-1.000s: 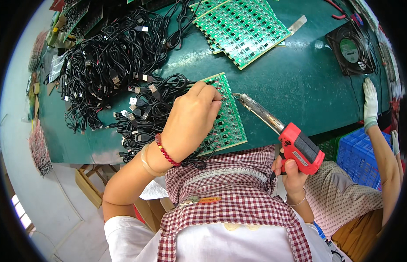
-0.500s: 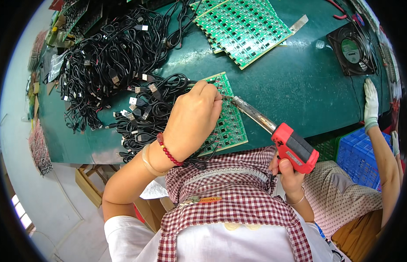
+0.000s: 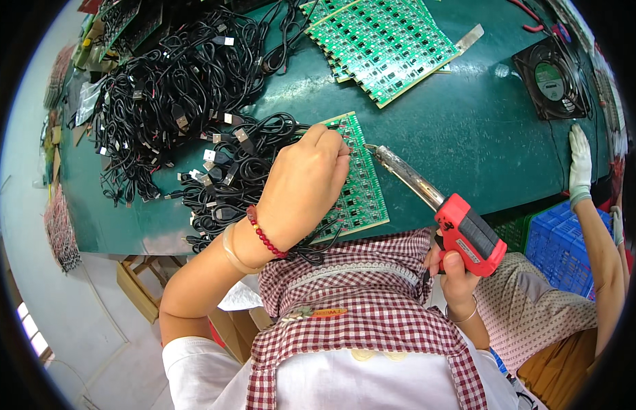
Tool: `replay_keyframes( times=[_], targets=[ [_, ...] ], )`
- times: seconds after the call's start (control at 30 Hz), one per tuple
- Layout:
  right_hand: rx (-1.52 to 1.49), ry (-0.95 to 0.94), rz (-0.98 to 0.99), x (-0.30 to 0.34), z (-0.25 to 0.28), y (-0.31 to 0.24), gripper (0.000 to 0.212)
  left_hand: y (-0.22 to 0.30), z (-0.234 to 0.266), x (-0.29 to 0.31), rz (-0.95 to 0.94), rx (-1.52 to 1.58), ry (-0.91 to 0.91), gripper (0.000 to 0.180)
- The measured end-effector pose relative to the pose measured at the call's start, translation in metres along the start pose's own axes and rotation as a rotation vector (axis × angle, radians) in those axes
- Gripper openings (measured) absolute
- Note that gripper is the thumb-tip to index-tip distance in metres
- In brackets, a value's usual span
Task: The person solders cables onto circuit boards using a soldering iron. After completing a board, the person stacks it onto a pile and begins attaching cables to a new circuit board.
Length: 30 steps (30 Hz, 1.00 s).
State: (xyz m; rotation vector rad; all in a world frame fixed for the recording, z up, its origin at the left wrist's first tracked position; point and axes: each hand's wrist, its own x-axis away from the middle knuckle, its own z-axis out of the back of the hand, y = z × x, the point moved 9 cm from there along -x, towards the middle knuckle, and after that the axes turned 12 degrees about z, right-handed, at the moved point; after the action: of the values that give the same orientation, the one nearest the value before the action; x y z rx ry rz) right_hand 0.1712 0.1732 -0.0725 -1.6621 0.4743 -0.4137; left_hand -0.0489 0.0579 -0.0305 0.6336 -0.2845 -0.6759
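My left hand (image 3: 308,181) is pinched closed over a green circuit board (image 3: 368,188) at the table's near edge. What its fingertips hold is hidden behind the fingers. Black USB cables (image 3: 246,147) lie bundled beside and under that hand, some running onto the board. Pistol-shaped, red and black, a soldering gun (image 3: 472,236) is gripped in my right hand (image 3: 458,280). Its metal tip points up and left, just right of my left fingertips near the board's right edge. A slight gap shows between the tip and those fingers.
A large heap of black cables (image 3: 188,82) covers the table's left. Stacked circuit boards (image 3: 386,48) lie at the back middle. A square black fan (image 3: 550,78) stands at the right. Another person's gloved hand (image 3: 579,160) rests beside it, above a blue crate (image 3: 560,242).
The soldering gun has moved right and slightly down, its tip drawing away from my left fingertips. My left hand stays almost in place, shifted very slightly right.
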Motion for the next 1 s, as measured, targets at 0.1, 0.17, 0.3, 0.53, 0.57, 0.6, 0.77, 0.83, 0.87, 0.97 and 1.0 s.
replay_keyframes(
  times=[0.1,0.17,0.3,0.53,0.57,0.6,0.77,0.83,0.87,0.97,1.0],
  targets=[
    [-0.004,0.008,0.012,0.000,0.000,-0.001,0.044,-0.001,-0.001,0.000,0.003,-0.004,-0.006,0.007],
    [-0.010,0.010,0.009,0.001,0.000,0.000,0.044,0.000,-0.001,0.001,0.004,-0.005,-0.012,0.007],
    [-0.022,0.021,0.015,0.004,0.003,0.000,0.047,0.009,0.002,-0.001,-0.078,-0.093,-0.011,0.007],
    [-0.013,-0.008,-0.001,0.011,0.000,0.003,0.045,0.023,-0.003,-0.001,-0.230,-0.294,-0.034,0.006],
    [0.041,0.014,-0.029,0.011,-0.001,0.004,0.043,0.023,-0.004,-0.002,-0.231,-0.295,-0.035,0.006],
    [0.098,0.037,-0.057,0.011,-0.001,0.005,0.042,0.025,-0.005,-0.002,-0.257,-0.326,-0.034,0.007],
    [0.005,-0.003,-0.037,0.015,0.001,0.010,0.045,0.029,-0.012,-0.003,-0.260,-0.431,-0.070,0.009],
    [0.000,-0.011,-0.038,0.013,0.000,0.009,0.044,0.031,-0.013,-0.002,-0.273,-0.458,-0.085,0.010],
    [-0.008,-0.016,-0.037,0.012,-0.002,0.008,0.043,0.032,-0.013,-0.003,-0.274,-0.459,-0.086,0.010],
    [-0.003,-0.035,-0.047,0.012,-0.005,0.009,0.041,0.034,-0.012,-0.004,-0.289,-0.439,-0.118,0.008],
    [0.011,-0.049,-0.056,0.012,-0.006,0.010,0.040,0.034,-0.013,-0.005,-0.291,-0.428,-0.130,0.007]
  ],
)
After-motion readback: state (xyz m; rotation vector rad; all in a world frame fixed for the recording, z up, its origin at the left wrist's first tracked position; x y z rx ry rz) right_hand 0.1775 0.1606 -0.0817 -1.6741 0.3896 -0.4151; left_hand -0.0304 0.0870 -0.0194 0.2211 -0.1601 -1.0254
